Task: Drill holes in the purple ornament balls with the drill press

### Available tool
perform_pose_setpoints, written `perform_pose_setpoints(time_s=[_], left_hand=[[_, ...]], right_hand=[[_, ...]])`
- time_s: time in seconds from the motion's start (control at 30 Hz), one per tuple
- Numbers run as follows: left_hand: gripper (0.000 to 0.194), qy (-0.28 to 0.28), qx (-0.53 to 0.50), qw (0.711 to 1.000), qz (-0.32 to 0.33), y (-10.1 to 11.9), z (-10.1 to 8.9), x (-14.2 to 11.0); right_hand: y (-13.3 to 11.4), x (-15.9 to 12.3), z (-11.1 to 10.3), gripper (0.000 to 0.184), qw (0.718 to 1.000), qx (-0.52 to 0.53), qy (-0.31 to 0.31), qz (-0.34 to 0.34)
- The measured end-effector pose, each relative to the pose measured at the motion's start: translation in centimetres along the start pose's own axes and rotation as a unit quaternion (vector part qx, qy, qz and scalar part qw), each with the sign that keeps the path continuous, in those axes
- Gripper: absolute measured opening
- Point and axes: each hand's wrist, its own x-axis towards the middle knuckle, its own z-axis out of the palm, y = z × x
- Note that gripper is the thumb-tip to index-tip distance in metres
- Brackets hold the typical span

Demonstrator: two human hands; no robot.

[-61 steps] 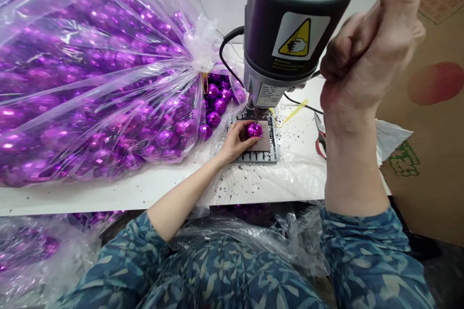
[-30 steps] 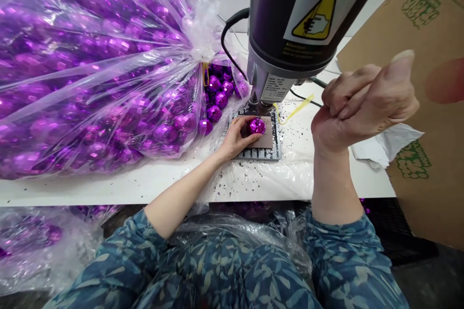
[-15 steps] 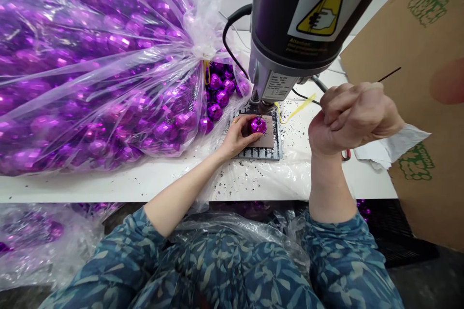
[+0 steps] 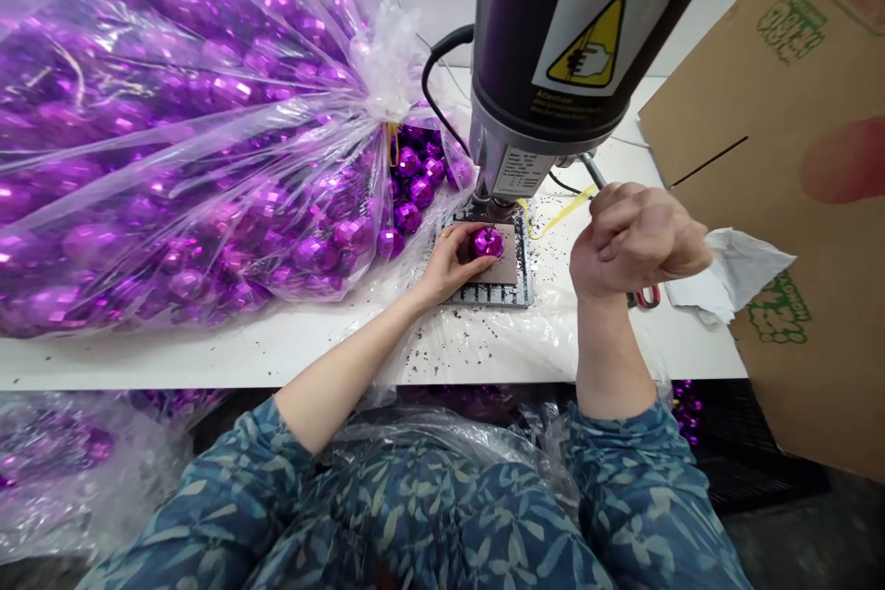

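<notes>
A shiny purple faceted ball (image 4: pixel 487 242) sits on a brown square pad (image 4: pixel 503 271) on the slotted metal base (image 4: pixel 484 297) of a bench drill press (image 4: pixel 553 46). My left hand (image 4: pixel 453 263) pinches the ball from the left, thumb in front and fingers behind, under the chuck (image 4: pixel 501 208). Whether the bit touches the ball I cannot tell. To the right, my right hand (image 4: pixel 632 235) is closed in a fist around the drill press lever (image 4: pixel 593 171); only its metal rod shows, the grip being hidden.
A large clear bag (image 4: pixel 207 157) of purple balls fills the left, with loose balls (image 4: pixel 420 189) beside it. Purple chips litter the white table (image 4: pixel 241 355). A red-handled tool (image 4: pixel 648 297), white paper (image 4: pixel 733 272), yellow strip (image 4: pixel 563 212) and cardboard box (image 4: pixel 781 203) are at right.
My right hand has moved left and slightly down with the lever. My left hand keeps its hold on the ball. The whole view has shifted a little.
</notes>
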Motion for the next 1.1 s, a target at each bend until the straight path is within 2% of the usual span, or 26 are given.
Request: perform_pose_setpoints(time_s=[0.07,0.13,0.27,0.33,0.37,0.43,0.5,0.53,0.57,0.6,0.63,0.67,0.7,0.73,0.8,0.83,0.87,0.9,0.93,1.0,1.03,1.07,1.1], left_hand=[[0.055,0.005,0.005,1.000,0.000,0.0,0.0,0.0],[0.054,0.007,0.005,1.000,0.003,-0.1,0.1,0.0],[0.054,0.009,0.002,1.000,0.001,0.0,0.2,0.1],[0.053,0.017,0.005,1.000,-0.011,0.5,0.3,0.2],[0.053,0.026,0.008,0.999,-0.019,0.9,0.3,0.1],[0.051,0.059,0.021,0.997,-0.034,2.1,0.1,-0.6],[0.048,0.095,0.047,0.994,-0.030,3.7,-0.4,-2.2],[0.044,0.096,0.062,0.993,-0.016,4.6,-0.8,-3.5],[0.040,0.074,0.076,0.994,0.005,5.5,-1.2,-5.0],[0.035,0.019,0.082,0.996,0.032,6.3,-1.6,-6.8],[0.031,-0.059,0.083,0.993,0.062,6.9,-2.0,-8.7],[0.032,-0.159,0.094,0.980,0.076,7.4,-2.3,-10.7],[0.037,-0.250,0.124,0.956,0.086,7.7,-2.5,-12.7],[0.040,-0.315,0.175,0.927,0.101,7.7,-2.6,-14.6],[0.042,-0.381,0.297,0.859,0.171,7.3,-2.6,-17.7],[0.043,-0.387,0.344,0.828,0.214,6.8,-2.5,-18.8],[0.043,-0.379,0.373,0.808,0.253,6.3,-2.3,-19.4],[0.042,-0.359,0.382,0.803,0.285,5.8,-2.3,-19.4],[0.040,-0.329,0.370,0.813,0.306,5.3,-2.4,-18.9],[0.034,-0.240,0.310,0.869,0.301,4.4,-3.2,-16.0],[0.026,-0.194,0.276,0.900,0.274,4.0,-3.9,-13.8],[0.026,-0.132,0.264,0.930,0.219,3.6,-4.8,-11.1],[0.030,-0.063,0.268,0.946,0.171,3.2,-5.7,-8.3]], right_hand=[[-0.2,-0.2,-0.1,0.065,1.000,-0.008,-0.004,0.001],[-0.6,0.4,0.1,0.068,0.999,-0.022,-0.004,0.033],[-1.0,3.9,2.2,0.072,0.995,-0.012,0.008,0.102],[-0.7,5.9,3.6,0.060,0.988,0.001,0.022,0.155],[-0.6,6.7,4.2,0.057,0.982,0.022,0.056,0.177],[-0.1,7.7,5.0,0.053,0.974,0.051,0.068,0.211],[0.3,8.1,5.0,0.051,0.967,0.056,0.065,0.242],[0.6,8.1,4.9,0.050,0.964,0.045,0.053,0.258],[0.8,8.0,4.6,0.050,0.964,0.029,0.043,0.262],[1.0,7.8,4.4,0.050,0.964,0.011,0.033,0.264],[1.1,7.7,4.2,0.050,0.964,-0.003,0.024,0.264],[1.3,7.5,4.0,0.050,0.965,-0.008,0.022,0.262],[1.4,7.4,4.0,0.050,0.964,-0.003,0.023,0.266],[1.5,7.4,4.0,0.051,0.964,0.011,0.037,0.263],[1.6,7.4,4.2,0.050,0.965,0.049,0.061,0.250],[1.6,7.5,4.3,0.049,0.966,0.062,0.064,0.244],[1.5,7.6,4.4,0.050,0.967,0.070,0.068,0.235],[1.3,7.8,4.5,0.052,0.968,0.070,0.064,0.232],[1.1,7.9,4.6,0.053,0.969,0.066,0.054,0.233],[0.8,8.0,4.6,0.057,0.971,0.058,0.046,0.227],[0.6,8.0,4.6,0.059,0.972,0.053,0.035,0.228],[0.5,8.0,4.6,0.060,0.972,0.048,0.032,0.228],[0.5,7.9,4.6,0.062,0.973,0.049,0.030,0.224]])
